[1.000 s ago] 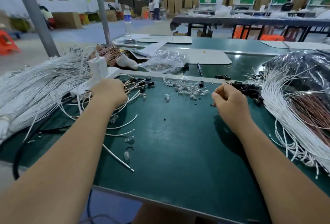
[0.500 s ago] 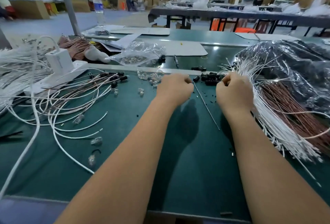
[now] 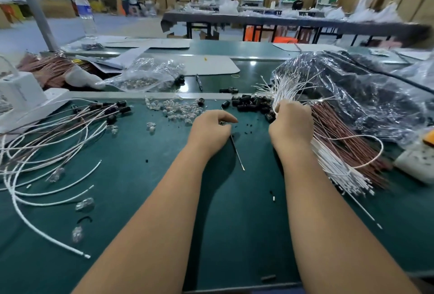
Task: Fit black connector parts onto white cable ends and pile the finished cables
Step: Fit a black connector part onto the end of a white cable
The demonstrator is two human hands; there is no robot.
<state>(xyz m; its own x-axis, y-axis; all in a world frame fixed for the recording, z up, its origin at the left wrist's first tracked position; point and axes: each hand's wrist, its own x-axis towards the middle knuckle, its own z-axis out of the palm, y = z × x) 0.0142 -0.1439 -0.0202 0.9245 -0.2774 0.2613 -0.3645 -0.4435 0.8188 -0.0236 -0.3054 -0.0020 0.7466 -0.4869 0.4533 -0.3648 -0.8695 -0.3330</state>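
Observation:
My right hand grips white cables at the near end of the big bundle of white and brown cables on the right. My left hand rests on the green mat, fingers curled around a thin metal pin tool that sticks out toward me. A heap of black connector parts lies just beyond both hands. The pile of finished cables, with black connectors on their ends, spreads over the left of the mat.
Clear plastic parts are scattered behind my left hand, with a clear bag further back. A white box sits far left. Crinkled plastic wrap covers the right bundle. A white power strip lies at the right edge.
My left hand came from the finished pile on the left to the middle of the mat. My right hand moved right onto the cable bundle and took hold of cables.

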